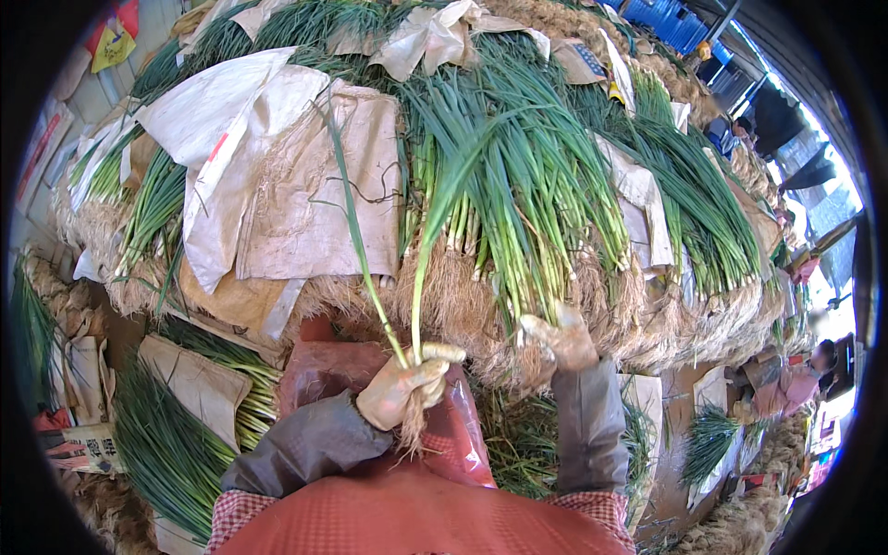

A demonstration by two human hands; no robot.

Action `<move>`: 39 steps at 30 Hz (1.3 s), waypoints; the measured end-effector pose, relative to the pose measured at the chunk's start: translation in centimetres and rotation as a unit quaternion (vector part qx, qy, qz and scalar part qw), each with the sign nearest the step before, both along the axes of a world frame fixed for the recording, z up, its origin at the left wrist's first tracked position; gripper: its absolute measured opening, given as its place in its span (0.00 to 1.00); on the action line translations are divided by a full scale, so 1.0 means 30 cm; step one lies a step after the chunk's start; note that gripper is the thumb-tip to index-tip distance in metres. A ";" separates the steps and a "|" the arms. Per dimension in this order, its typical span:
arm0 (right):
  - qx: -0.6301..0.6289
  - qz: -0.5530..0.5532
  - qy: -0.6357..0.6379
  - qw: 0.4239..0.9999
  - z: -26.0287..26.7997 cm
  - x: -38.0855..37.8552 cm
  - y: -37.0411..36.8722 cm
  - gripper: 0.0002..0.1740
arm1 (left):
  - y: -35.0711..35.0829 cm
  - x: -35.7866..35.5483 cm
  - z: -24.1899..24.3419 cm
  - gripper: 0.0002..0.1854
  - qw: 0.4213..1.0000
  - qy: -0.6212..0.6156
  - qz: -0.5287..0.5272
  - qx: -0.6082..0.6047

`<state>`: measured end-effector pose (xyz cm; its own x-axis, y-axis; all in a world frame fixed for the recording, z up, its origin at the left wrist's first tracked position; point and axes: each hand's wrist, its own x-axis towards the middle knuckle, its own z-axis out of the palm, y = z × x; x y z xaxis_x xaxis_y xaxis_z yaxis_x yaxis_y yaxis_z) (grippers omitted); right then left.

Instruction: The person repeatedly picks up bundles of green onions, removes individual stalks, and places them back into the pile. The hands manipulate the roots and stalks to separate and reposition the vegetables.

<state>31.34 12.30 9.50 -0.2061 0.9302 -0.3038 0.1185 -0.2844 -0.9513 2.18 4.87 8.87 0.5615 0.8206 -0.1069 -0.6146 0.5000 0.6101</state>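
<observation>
My left hand [402, 388], in a soiled pale glove, is closed around two green onion stalks [417, 305] near their base. Their leaves point up and away from me, and their roots [413, 424] hang below the fist. My right hand [563, 340], gloved too, is at the root end of the loose green onions [531, 243] on the heap. Its fingers touch the white base of a stalk there; how firmly they grip is hidden. Long tan roots [451, 298] hang along the near edge of the heap, in front of both hands.
Woven sacks [333, 187] cover the heap's left part, with more sacking [635, 194] to the right. Another onion pile [173, 430] lies at lower left, under a sack piece [198, 392]. Cut leaves litter the ground [520, 437]. People [791, 388] are at the far right.
</observation>
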 end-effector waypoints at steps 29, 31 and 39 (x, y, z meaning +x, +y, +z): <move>-0.021 -0.179 0.152 0.972 0.014 -0.288 -0.058 0.15 | -0.086 0.045 -0.149 0.17 0.995 -0.002 -0.067 -0.069; -0.021 -0.159 0.154 0.975 0.002 -0.316 -0.048 0.16 | -0.100 0.043 -0.131 0.17 0.993 -0.035 -0.074 -0.085; -0.043 -0.107 0.319 0.941 -0.101 -0.421 0.006 0.11 | -0.121 0.039 -0.138 0.14 0.983 -0.117 -0.109 -0.088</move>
<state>18.71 12.47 6.48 -0.1824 0.9488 -0.2580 -0.5384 -0.3159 -0.7812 3.36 1.25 4.74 0.7487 0.6577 -0.0828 -0.5939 0.7210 0.3569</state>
